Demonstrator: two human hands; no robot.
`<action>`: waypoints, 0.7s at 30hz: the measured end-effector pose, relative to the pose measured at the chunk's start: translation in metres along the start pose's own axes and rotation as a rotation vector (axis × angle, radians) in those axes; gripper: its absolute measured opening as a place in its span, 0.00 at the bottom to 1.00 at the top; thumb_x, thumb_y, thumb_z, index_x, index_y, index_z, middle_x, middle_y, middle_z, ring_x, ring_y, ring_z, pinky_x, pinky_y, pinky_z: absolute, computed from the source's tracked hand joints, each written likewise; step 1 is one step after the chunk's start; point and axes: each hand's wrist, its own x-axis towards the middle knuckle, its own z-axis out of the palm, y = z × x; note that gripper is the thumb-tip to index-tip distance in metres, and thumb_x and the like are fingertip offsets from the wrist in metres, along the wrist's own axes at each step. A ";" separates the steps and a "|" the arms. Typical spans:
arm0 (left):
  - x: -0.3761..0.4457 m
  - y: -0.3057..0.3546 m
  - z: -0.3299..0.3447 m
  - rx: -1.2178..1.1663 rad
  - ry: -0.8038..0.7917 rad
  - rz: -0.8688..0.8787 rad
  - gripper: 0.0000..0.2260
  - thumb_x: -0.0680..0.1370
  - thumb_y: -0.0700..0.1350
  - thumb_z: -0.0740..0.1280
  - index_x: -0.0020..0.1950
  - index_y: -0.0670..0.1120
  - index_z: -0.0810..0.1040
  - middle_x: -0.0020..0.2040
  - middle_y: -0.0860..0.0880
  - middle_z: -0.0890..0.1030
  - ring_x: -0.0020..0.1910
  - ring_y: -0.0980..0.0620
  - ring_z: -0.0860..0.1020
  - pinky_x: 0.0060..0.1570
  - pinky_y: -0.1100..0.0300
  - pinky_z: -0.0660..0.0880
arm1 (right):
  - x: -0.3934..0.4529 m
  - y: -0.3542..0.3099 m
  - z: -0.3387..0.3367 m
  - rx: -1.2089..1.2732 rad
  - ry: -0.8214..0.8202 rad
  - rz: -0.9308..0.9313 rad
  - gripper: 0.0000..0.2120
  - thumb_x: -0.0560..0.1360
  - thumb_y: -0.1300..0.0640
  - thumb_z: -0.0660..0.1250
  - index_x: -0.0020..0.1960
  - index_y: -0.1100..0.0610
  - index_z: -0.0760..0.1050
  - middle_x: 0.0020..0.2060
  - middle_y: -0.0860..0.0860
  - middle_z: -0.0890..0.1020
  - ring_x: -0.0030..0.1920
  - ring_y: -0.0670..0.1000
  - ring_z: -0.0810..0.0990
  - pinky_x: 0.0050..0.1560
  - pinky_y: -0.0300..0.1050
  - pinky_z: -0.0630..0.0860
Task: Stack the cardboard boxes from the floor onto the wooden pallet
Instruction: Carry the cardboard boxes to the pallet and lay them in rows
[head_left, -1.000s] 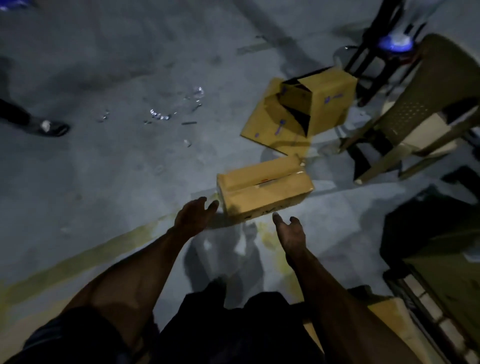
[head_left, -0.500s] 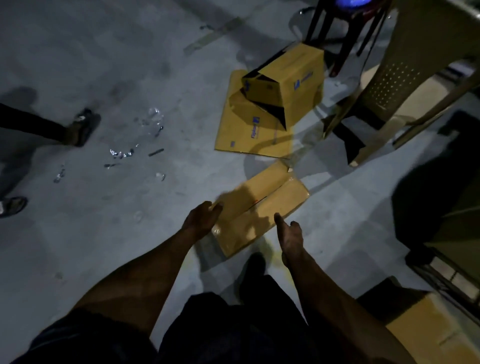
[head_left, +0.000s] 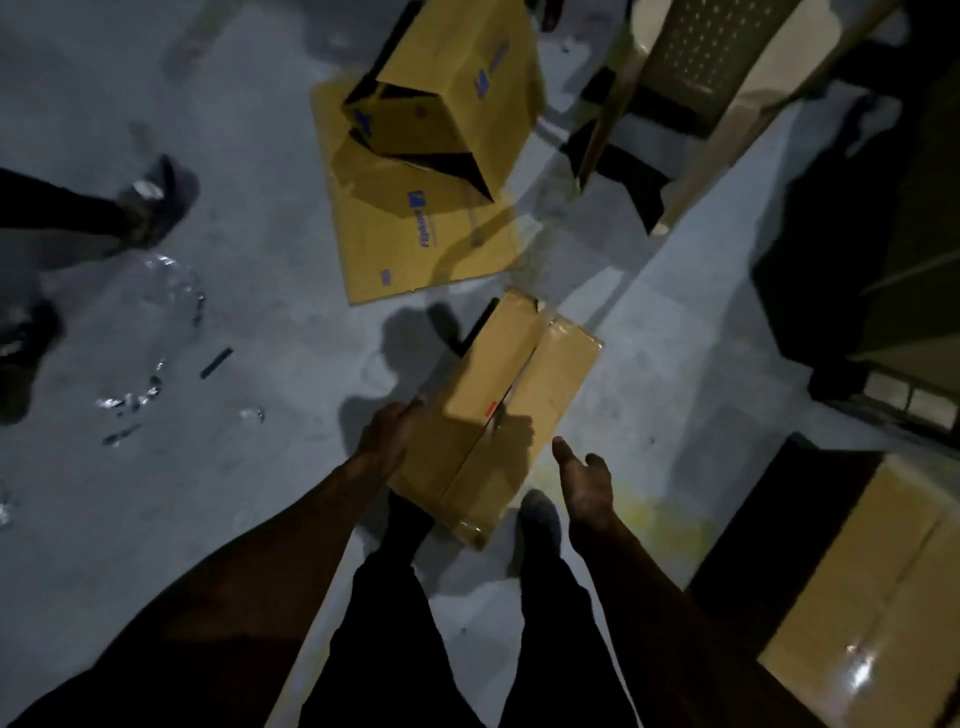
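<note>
At frame centre a closed cardboard box (head_left: 511, 405) lies on the grey floor (head_left: 249, 519), the left hand (head_left: 387, 439) touching its left edge, the right hand (head_left: 584, 480) spread loose just beside its right side.

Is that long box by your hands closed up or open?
Closed: the long box has both top flaps folded flat, meeting along a centre seam.

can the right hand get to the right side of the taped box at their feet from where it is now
Probably yes. The right hand is open beside the taped box, apart from it, with only bare floor between them.
</note>
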 end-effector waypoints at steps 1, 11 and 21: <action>0.019 -0.004 0.001 -0.002 -0.021 0.005 0.24 0.84 0.56 0.58 0.71 0.40 0.73 0.68 0.40 0.75 0.58 0.47 0.74 0.58 0.56 0.69 | 0.009 0.004 0.010 0.016 0.022 0.016 0.39 0.78 0.41 0.68 0.80 0.60 0.58 0.78 0.60 0.63 0.76 0.63 0.64 0.74 0.57 0.63; 0.211 -0.067 0.046 -0.024 -0.150 -0.009 0.22 0.85 0.51 0.59 0.68 0.35 0.73 0.67 0.35 0.76 0.65 0.36 0.75 0.64 0.49 0.71 | 0.130 0.065 0.111 0.108 0.148 0.127 0.38 0.79 0.41 0.67 0.80 0.59 0.58 0.78 0.58 0.64 0.76 0.61 0.64 0.73 0.53 0.62; 0.331 -0.109 0.105 -0.062 -0.194 -0.009 0.16 0.85 0.53 0.57 0.63 0.45 0.78 0.57 0.45 0.78 0.52 0.46 0.78 0.55 0.56 0.71 | 0.253 0.119 0.150 0.244 0.153 0.096 0.44 0.75 0.41 0.71 0.81 0.59 0.56 0.77 0.58 0.65 0.75 0.60 0.66 0.71 0.53 0.64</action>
